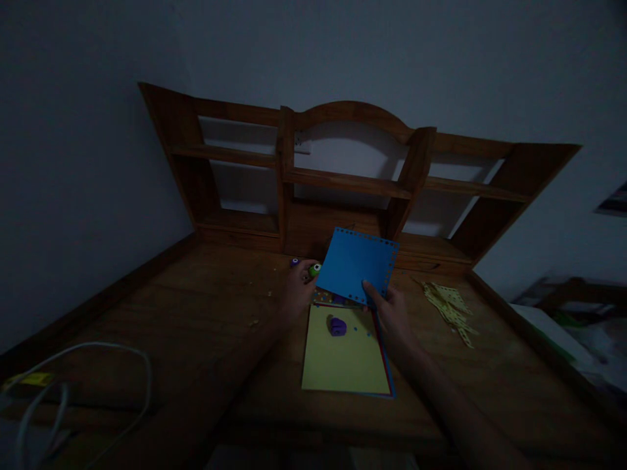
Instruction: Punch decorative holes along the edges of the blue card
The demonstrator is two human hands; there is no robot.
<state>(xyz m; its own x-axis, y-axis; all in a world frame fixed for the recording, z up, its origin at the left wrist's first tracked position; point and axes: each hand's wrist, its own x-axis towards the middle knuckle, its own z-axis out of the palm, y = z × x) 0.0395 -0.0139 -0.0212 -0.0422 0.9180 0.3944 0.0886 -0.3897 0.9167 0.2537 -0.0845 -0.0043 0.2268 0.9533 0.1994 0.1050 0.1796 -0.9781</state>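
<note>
My right hand [389, 313] grips the lower right of a blue paper sheet [357, 264], thumb lying on its face. Round holes line the sheet's top, right and part of its bottom edge; it is held tilted above the desk. At the sheet's left edge, my left hand [296, 290] closes around a small green craft punch [315, 269] with a white eye-like mark. A purple one [294, 262] with a similar mark stands just behind that hand. Below the sheet lies a stack of coloured paper with a yellow sheet [345, 365] on top, bearing a purple punch [337, 326] and blue paper dots.
Yellow paper strips [448, 307] full of holes lie on the right of the wooden desk [206, 307]. A wooden shelf unit [343, 179] rises at the back. A white cable [142, 356] loops at the front left. Small paper scraps are scattered left of the stack.
</note>
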